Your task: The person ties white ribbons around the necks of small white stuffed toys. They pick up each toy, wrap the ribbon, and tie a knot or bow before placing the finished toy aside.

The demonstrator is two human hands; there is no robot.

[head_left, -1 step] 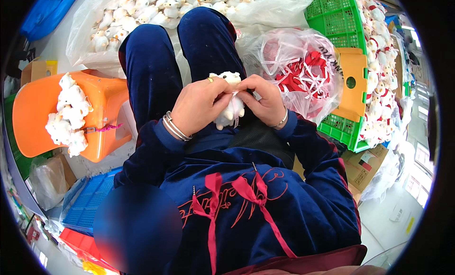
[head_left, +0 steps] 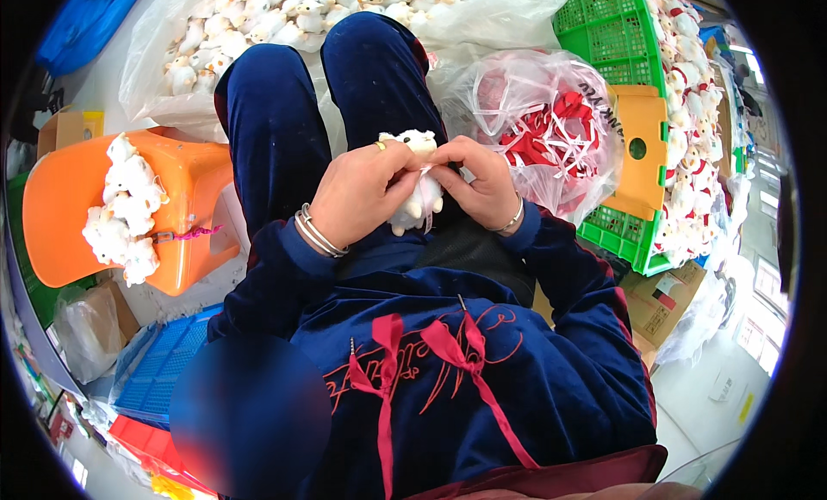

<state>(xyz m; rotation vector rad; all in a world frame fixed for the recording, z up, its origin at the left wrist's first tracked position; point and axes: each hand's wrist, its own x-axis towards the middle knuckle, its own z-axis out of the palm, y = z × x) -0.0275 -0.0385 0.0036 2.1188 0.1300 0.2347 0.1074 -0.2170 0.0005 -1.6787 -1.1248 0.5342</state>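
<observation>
A small white plush toy (head_left: 419,142) rests on my lap, its head up and its stubby feet toward me. Over its neck my left hand (head_left: 363,192) and my right hand (head_left: 484,183) meet, both closed with thumbs and forefingers pinched together. Between the fingertips runs a thin pale pink ribbon (head_left: 428,209), whose loose end hangs down the toy's front. My fingers hide the neck and whatever part of the ribbon goes round it. The left fingers also lie against the toy's side.
At the left, an orange stool (head_left: 60,209) bears several white plush toys (head_left: 129,209). A clear bag of red and white ribbons (head_left: 551,142) stands right of my knees. Beyond my knees lies a pile of plush toys (head_left: 301,13). Green crates (head_left: 607,31) line the right.
</observation>
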